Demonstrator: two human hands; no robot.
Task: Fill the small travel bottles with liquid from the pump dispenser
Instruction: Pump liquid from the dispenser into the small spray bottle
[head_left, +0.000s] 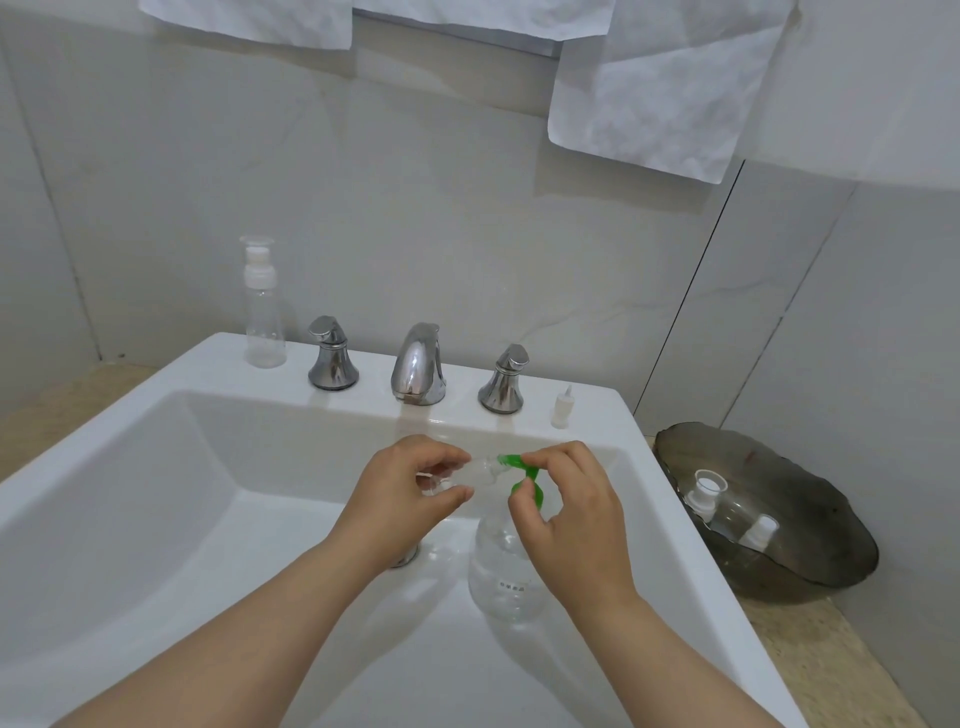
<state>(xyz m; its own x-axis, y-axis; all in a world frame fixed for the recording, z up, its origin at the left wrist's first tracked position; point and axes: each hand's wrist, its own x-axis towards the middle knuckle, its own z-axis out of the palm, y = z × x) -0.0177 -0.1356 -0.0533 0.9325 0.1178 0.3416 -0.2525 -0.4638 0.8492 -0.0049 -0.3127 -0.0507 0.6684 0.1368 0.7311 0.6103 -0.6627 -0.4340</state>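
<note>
Head view: over the sink (182, 374) basin, the left hand (410, 488) grips a small clear bottle (482, 466) on its side, mouth seemingly at the green pump (511, 460). The right hand (566, 509) pinches that pump atop the dispenser (501, 577), which stands near the basin's right wall; broad basin floor stretches leftward.

The pump head (511, 461) at the right hand (571, 514) is showing green; the left hand (410, 486)'s travel bottle (482, 470) is looking clear.

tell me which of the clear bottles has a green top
The pump dispenser in the sink basin, under the right hand; the ledge bottle has a white top.
</note>
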